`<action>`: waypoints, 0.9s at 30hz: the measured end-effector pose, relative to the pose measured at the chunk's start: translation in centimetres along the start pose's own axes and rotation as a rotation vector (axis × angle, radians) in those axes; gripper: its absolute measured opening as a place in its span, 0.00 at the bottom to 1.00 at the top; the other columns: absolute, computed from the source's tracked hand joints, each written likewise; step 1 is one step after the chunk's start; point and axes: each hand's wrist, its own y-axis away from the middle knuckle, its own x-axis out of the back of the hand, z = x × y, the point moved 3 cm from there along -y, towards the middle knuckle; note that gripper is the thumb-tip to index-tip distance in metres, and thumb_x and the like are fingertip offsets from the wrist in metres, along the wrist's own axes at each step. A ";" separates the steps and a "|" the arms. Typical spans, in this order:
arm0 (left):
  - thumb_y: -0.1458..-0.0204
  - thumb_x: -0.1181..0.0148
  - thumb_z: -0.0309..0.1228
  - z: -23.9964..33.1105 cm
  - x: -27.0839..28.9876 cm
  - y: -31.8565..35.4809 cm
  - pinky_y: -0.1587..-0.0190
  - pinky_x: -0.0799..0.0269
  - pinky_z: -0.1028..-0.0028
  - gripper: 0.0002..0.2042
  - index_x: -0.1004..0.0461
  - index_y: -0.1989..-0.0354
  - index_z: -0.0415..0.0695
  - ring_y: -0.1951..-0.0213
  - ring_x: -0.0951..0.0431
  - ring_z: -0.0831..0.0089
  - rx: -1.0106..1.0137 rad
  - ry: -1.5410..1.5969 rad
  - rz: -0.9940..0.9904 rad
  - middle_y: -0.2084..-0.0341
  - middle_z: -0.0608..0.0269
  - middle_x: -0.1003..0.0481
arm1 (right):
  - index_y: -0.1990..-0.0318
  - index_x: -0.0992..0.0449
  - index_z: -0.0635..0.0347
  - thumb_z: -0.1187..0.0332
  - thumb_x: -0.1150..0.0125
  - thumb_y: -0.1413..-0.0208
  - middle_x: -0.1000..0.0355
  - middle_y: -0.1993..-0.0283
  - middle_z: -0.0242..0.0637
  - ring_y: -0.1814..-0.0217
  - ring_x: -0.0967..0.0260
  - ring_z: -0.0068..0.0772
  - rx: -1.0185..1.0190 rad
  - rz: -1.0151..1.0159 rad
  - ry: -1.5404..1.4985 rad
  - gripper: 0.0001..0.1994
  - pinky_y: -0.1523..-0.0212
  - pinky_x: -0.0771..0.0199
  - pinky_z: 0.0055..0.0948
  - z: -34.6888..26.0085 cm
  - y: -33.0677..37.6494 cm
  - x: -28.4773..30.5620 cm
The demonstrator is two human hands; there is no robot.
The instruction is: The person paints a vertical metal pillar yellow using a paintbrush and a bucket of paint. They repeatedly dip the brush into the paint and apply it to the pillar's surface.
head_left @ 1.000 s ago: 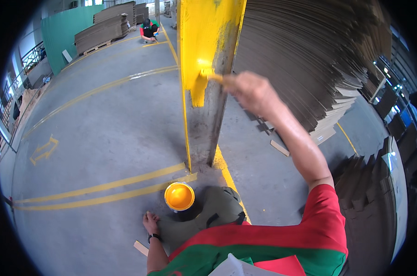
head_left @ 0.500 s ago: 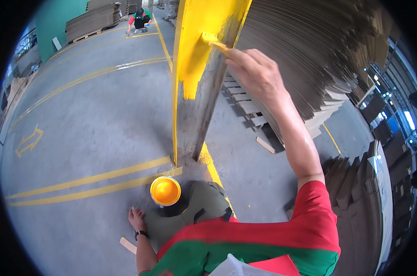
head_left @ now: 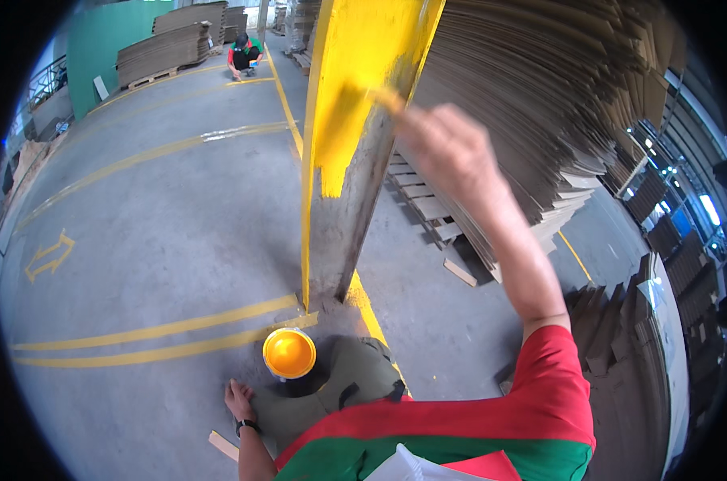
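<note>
At far left, a yellow arrow (head_left: 50, 256) on the grey floor (head_left: 179, 240). Next, the left hand (head_left: 239, 399), low beside the bent leg (head_left: 351, 369), loosely relaxed around nothing visible; hard to tell whether touching the floor. Beyond, at the back, a crouching co-worker (head_left: 245, 58). Nearer, a lidless paint can (head_left: 289, 353), upright on the floor before the pillar (head_left: 331, 256), with yellow paint inside. On the pillar, yellow above, bare grey below and along the right side. At the painted face, the paintbrush (head_left: 386, 99), too blurred to tell touching from just off, grasped by the handle in the right hand (head_left: 450, 148). Compared with a second ago, higher up, away from the ragged lower edge of paint, with no visible lengthening downward. Probably meaning work over the coat beside the bare strip, not on the grey below. Farther right, behind the forearm, a tall cardboard stack (head_left: 524, 112).
</note>
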 end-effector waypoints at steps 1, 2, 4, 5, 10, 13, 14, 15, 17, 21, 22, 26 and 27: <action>0.31 0.46 0.42 0.0 0.1 0.0 0.67 0.22 0.76 0.22 0.30 0.42 0.34 0.68 0.23 0.72 -0.004 -0.021 -0.011 0.60 0.54 0.24 | 0.46 0.26 0.60 0.72 0.33 0.43 0.31 0.70 0.29 0.70 0.30 0.26 0.028 0.025 0.115 0.18 0.72 0.21 0.26 1.8 -1.4 1.0; 0.31 0.46 0.42 0.0 0.1 0.0 0.67 0.22 0.76 0.22 0.30 0.42 0.34 0.68 0.23 0.72 0.018 -0.053 0.014 0.60 0.54 0.24 | 0.47 0.26 0.59 0.72 0.33 0.43 0.31 0.69 0.29 0.69 0.30 0.26 0.063 0.036 0.229 0.17 0.72 0.21 0.26 3.1 -2.6 2.0; 0.31 0.46 0.42 0.1 -0.1 0.0 0.66 0.22 0.76 0.22 0.31 0.42 0.34 0.68 0.23 0.72 -0.006 -0.020 -0.005 0.61 0.54 0.25 | 0.48 0.25 0.61 0.74 0.33 0.44 0.30 0.67 0.32 0.65 0.28 0.26 0.115 -0.064 0.435 0.16 0.69 0.20 0.24 5.0 -4.6 2.9; 0.31 0.46 0.43 -0.1 -0.1 0.0 0.66 0.22 0.76 0.23 0.31 0.42 0.33 0.68 0.24 0.73 0.030 -0.027 0.024 0.61 0.54 0.25 | 0.49 0.24 0.61 0.74 0.33 0.44 0.30 0.66 0.34 0.64 0.27 0.27 0.147 -0.125 0.489 0.15 0.68 0.19 0.24 4.8 -5.1 2.8; 0.31 0.47 0.43 0.0 -0.1 0.2 0.65 0.22 0.76 0.23 0.31 0.41 0.33 0.68 0.24 0.73 0.001 -0.016 0.031 0.61 0.54 0.25 | 0.54 0.22 0.64 0.74 0.33 0.44 0.28 0.59 0.40 0.54 0.23 0.31 0.193 -0.530 0.462 0.10 0.55 0.12 0.30 0.6 -5.5 1.6; 0.31 0.47 0.43 0.1 0.0 0.0 0.64 0.22 0.76 0.23 0.31 0.40 0.33 0.67 0.23 0.73 0.002 -0.002 0.007 0.60 0.55 0.25 | 0.56 0.22 0.64 0.74 0.33 0.45 0.28 0.60 0.39 0.53 0.23 0.32 0.199 -0.485 0.461 0.10 0.52 0.13 0.32 0.2 -6.6 2.2; 0.31 0.47 0.42 0.0 0.1 0.0 0.64 0.22 0.76 0.23 0.31 0.40 0.33 0.67 0.23 0.73 0.019 -0.010 0.018 0.60 0.55 0.25 | 0.57 0.22 0.64 0.73 0.33 0.45 0.28 0.60 0.38 0.52 0.23 0.32 0.229 -0.426 0.483 0.09 0.51 0.13 0.32 0.6 -7.3 2.4; 0.31 0.47 0.42 0.1 0.1 0.0 0.64 0.22 0.76 0.23 0.31 0.40 0.33 0.67 0.23 0.73 0.006 0.017 -0.004 0.60 0.55 0.25 | 0.60 0.22 0.64 0.74 0.32 0.45 0.27 0.60 0.37 0.51 0.23 0.32 0.260 -0.366 0.501 0.07 0.49 0.14 0.31 1.1 -7.8 2.6; 0.32 0.47 0.42 -0.1 0.2 0.1 0.64 0.23 0.76 0.23 0.31 0.40 0.33 0.67 0.24 0.73 0.038 0.029 0.017 0.60 0.55 0.24 | 0.54 0.25 0.59 0.74 0.34 0.48 0.33 0.60 0.33 0.54 0.27 0.30 0.246 -0.373 0.601 0.13 0.53 0.17 0.31 1.8 -8.5 1.6; 0.32 0.46 0.43 0.2 0.0 0.3 0.64 0.23 0.76 0.24 0.31 0.39 0.33 0.67 0.24 0.73 0.015 0.080 0.019 0.60 0.56 0.24 | 0.57 0.23 0.61 0.76 0.32 0.52 0.31 0.59 0.34 0.51 0.26 0.32 0.348 -0.823 0.636 0.13 0.53 0.17 0.30 -0.4 -6.5 -1.2; 0.32 0.46 0.43 0.2 0.0 0.3 0.64 0.23 0.76 0.24 0.31 0.39 0.33 0.66 0.24 0.73 0.017 0.080 0.015 0.61 0.56 0.24 | 0.57 0.23 0.61 0.77 0.33 0.52 0.31 0.59 0.35 0.51 0.26 0.32 0.343 -0.818 0.485 0.13 0.51 0.17 0.30 -1.2 -6.4 -1.0; 0.32 0.46 0.45 0.1 0.4 0.2 0.63 0.23 0.75 0.24 0.31 0.40 0.34 0.65 0.24 0.73 0.010 0.016 0.046 0.60 0.56 0.24 | 0.56 0.23 0.60 0.78 0.36 0.51 0.30 0.58 0.35 0.52 0.26 0.35 0.343 -0.632 0.487 0.13 0.51 0.19 0.32 -1.8 -7.5 0.2; 0.31 0.46 0.46 0.1 0.4 -0.1 0.63 0.22 0.75 0.24 0.30 0.41 0.34 0.64 0.24 0.72 0.000 -0.003 0.016 0.60 0.57 0.24 | 0.54 0.22 0.60 0.77 0.37 0.50 0.30 0.60 0.36 0.55 0.25 0.39 0.378 -0.487 0.507 0.14 0.55 0.19 0.34 -1.0 -8.3 0.7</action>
